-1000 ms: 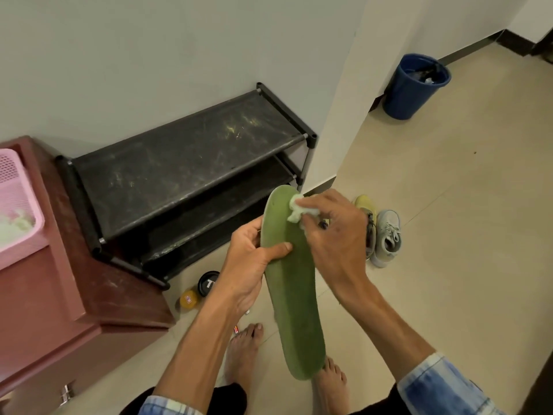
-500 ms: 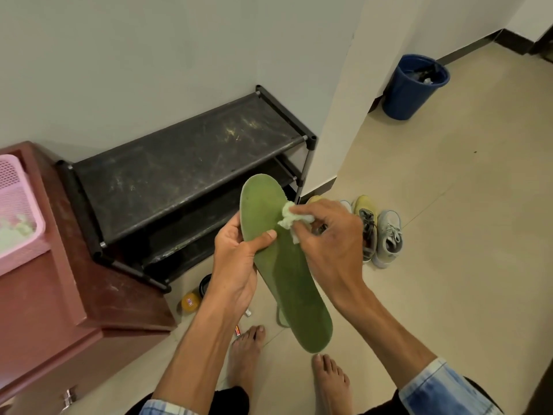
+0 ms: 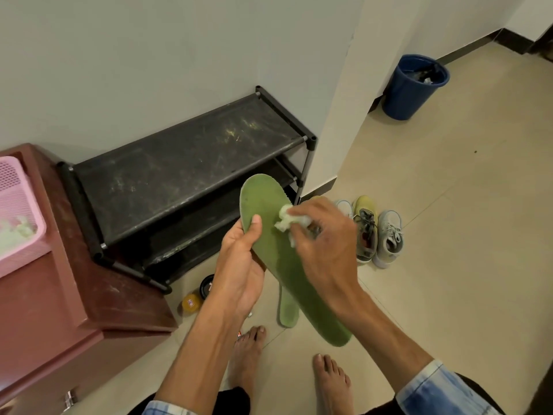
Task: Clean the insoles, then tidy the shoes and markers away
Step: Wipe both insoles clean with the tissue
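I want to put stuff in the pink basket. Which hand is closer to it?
Left. The left hand, holding the green insole, is toward the pink basket; the right hand, pinching a tissue, is beyond the insole, farther away.

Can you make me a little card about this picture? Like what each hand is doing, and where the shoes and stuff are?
left hand: grips the green insole by its edge, thumb on top
right hand: pinches a white wad against the insole's upper part
second insole: lies on the floor, partly hidden behind the held one
shoes: stand on the floor, right of the rack
shoe rack: black, scuffed top shelf, against the wall
blue bin: farther off, by the wall
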